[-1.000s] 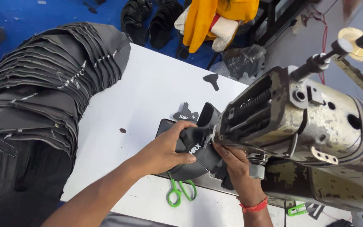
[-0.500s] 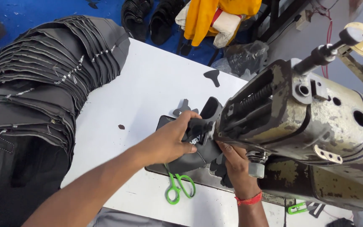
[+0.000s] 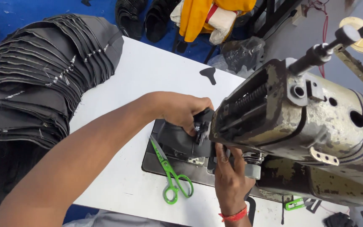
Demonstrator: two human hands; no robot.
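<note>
Dark fabric piece (image 3: pixel 179 141) sits at the needle area of the worn industrial sewing machine (image 3: pixel 299 126), partly on the metal bed plate (image 3: pixel 156 166) and partly raised against the machine head. Compared with the head view one second ago, the left hand (image 3: pixel 181 111) has moved from the flat of the piece to its upper edge, closer to the machine head, and the piece is now bunched and lifted where it lay flatter. This indicates repositioning of the work under the foot. Left grip: fingers curled and pressed together on the top fold of the fabric. Right hand (image 3: pixel 230 176), with a red wrist band (image 3: pixel 234 215), remains below the head; its fingertips reach up to the lower edge of the piece, but whether they pinch it cannot be determined.

Desk (image 3: pixel 148 80): white, with green-handled scissors (image 3: pixel 171 174) just beside the plate and a small dark cut-out (image 3: pixel 209 74) well apart.

Room: a large stack of dark cut panels (image 3: pixel 38 84) overhangs the desk's left side; blue floor (image 3: pixel 30 12) and a yellow and white cloth (image 3: pixel 215 17) lie beyond
</note>
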